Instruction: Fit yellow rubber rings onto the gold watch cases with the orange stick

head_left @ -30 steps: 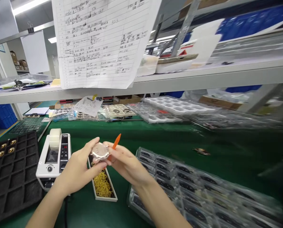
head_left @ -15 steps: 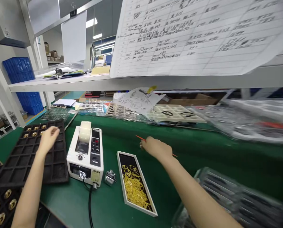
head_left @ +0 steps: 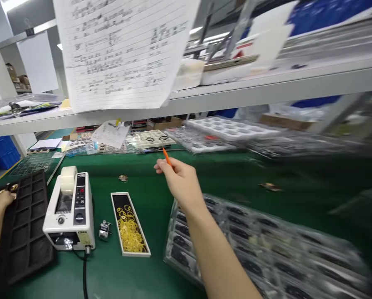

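Observation:
My right hand [head_left: 181, 176] is closed on an orange pen-like tool [head_left: 166, 156], its tip pointing up, above the green mat beside the clear plastic tray [head_left: 242, 265] of dark parts. At the left edge, my left hand [head_left: 4, 200] reaches onto the black compartment tray [head_left: 33, 224], its fingertips beside round gold parts [head_left: 14, 187]; what it holds, if anything, is too small to tell. A small metal piece [head_left: 123, 178] lies on the mat behind the white box of yellow rings [head_left: 131, 234]. Another small part [head_left: 270, 187] lies farther right, blurred.
A white tape dispenser [head_left: 70, 211] with a black cable stands right of the black tray. Beside it is a small metal counter [head_left: 104, 230]. Handwritten paper [head_left: 120, 54] hangs from the shelf [head_left: 204, 96]. Plastic trays [head_left: 229, 126] lie at the back.
The view has swung to the right. My right hand has turned, and the orange tool now points up. My left hand has moved toward the gold parts. Small pieces on the mat have come into view.

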A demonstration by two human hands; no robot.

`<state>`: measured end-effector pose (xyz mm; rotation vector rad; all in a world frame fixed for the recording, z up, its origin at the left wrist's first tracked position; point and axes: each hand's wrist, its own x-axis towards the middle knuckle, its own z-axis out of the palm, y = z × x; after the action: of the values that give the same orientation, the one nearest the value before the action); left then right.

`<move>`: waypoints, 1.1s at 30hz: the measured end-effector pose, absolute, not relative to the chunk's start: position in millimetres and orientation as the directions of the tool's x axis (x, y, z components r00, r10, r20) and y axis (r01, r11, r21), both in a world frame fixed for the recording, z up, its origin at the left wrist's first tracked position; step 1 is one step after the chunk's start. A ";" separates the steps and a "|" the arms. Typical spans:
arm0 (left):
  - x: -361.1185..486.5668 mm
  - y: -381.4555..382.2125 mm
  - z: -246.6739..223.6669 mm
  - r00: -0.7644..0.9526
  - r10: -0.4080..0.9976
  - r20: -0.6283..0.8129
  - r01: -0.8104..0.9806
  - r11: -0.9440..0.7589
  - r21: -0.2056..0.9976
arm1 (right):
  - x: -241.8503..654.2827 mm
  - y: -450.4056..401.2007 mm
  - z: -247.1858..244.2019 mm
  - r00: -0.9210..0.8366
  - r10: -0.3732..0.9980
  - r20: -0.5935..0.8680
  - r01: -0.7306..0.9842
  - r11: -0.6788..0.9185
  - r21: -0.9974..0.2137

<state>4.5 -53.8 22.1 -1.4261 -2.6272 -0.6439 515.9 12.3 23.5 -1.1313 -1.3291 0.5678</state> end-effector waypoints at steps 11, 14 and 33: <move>218.7 -71.4 62.9 -0.383 0.743 0.549 0.518 -0.319 0.793 | 490.7 -32.8 43.3 -0.105 0.830 0.548 -0.204 0.522 -0.828; 285.4 -89.3 58.2 -0.212 0.858 0.467 0.163 -0.440 0.883 | 492.0 -49.8 47.4 -0.104 0.714 0.692 -0.275 0.648 -0.710; 312.6 -87.4 44.2 -0.124 0.897 0.423 -0.370 -0.438 0.819 | 466.4 -56.5 38.0 -0.189 0.543 0.818 -0.090 0.820 -0.565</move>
<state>312.6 -87.4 44.2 -2.2079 -1.2545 -3.1993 466.4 -56.5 38.0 -0.3585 -1.6740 0.5892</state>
